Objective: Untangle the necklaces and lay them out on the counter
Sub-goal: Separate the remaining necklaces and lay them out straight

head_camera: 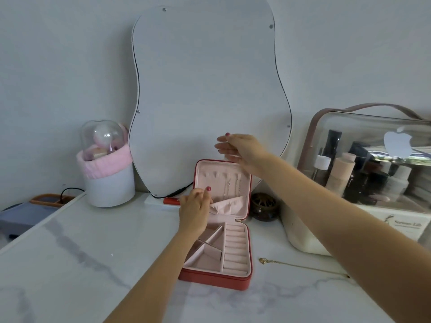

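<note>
A coral jewelry box (217,279) lies open on the marble counter (93,264), its pink-lined lid (203,169) standing upright. Thin silver necklaces (227,187) hang inside the lid, their lower ends tucked into a pink pocket (229,202). My left hand (194,209) grips that pocket's left edge, which is pulled down, with the forefinger raised. Just above the lid's top edge, my right hand (240,150) hovers with straight fingers pointing left; I cannot see a chain in it. A gold necklace (303,266) lies stretched out on the counter right of the box, partly under my right forearm.
A wavy mirror (205,89) leans on the wall behind the box. A white pot with a pink band and clear dome (108,173) stands at the left. A dark round jar (264,206) and a clear cosmetics case (363,173) stand at the right.
</note>
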